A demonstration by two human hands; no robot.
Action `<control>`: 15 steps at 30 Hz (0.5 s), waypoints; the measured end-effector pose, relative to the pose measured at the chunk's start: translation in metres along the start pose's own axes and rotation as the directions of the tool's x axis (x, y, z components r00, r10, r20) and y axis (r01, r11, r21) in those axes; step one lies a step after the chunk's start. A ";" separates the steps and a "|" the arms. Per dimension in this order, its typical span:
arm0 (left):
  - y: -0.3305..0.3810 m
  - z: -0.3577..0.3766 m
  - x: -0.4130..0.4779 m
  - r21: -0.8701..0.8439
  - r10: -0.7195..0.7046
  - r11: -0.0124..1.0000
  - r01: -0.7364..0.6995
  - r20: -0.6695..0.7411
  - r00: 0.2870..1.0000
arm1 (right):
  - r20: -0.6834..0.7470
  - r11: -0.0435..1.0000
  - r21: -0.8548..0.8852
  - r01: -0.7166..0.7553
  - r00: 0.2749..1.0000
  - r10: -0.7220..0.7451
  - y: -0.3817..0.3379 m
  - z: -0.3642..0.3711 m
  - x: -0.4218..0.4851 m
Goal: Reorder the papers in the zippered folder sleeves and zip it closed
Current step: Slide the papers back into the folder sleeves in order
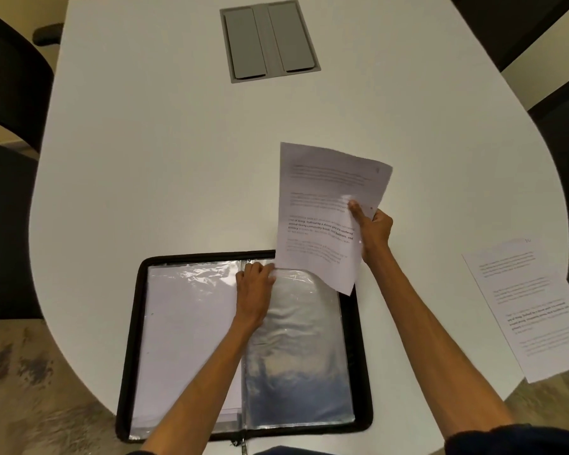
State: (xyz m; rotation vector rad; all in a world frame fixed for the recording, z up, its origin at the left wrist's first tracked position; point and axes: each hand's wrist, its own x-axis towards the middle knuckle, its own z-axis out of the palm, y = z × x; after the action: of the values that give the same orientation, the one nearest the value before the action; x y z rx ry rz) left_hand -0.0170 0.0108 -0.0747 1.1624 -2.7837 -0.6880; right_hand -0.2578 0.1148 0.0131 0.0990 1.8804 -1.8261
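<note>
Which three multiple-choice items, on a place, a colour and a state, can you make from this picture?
1. Where does the loose sheet lie?
A. in the left sleeve
B. at the right edge of the table
C. on a chair
2. Which colour is the border of the folder?
A. black
B. red
C. blue
3. What is the right hand doing?
A. resting flat
B. pulling a zipper
C. gripping a printed sheet
Answers: 1 B, it lies by the table's right rim; 2 A, its frame is black all round; 3 C, its thumb presses the sheet's edge.
</note>
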 end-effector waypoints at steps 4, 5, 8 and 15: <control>0.003 -0.005 0.001 -0.017 0.036 0.999 -0.036 -0.049 0.998 | -0.049 0.967 0.254 -0.032 0.998 0.046 -0.006 0.009 -0.002; 0.004 -0.007 0.001 -0.036 0.037 0.999 -0.039 -0.048 0.998 | -0.042 0.950 0.309 -0.041 0.998 0.056 -0.007 0.011 -0.002; 0.003 -0.007 0.003 -0.114 0.045 0.992 -0.049 -0.040 0.998 | -0.008 0.913 0.402 -0.076 0.996 0.087 -0.008 0.018 -0.002; 0.012 -0.008 0.008 -0.109 0.155 0.984 -0.143 0.110 0.982 | 0.047 0.880 0.446 -0.164 0.986 0.160 0.002 0.041 0.000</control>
State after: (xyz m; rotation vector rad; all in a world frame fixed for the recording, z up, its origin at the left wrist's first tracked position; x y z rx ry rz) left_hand -0.0291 0.0099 -0.0630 0.9122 -2.8555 -0.8976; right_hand -0.2446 0.0763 0.0131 0.3968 1.3607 -2.0994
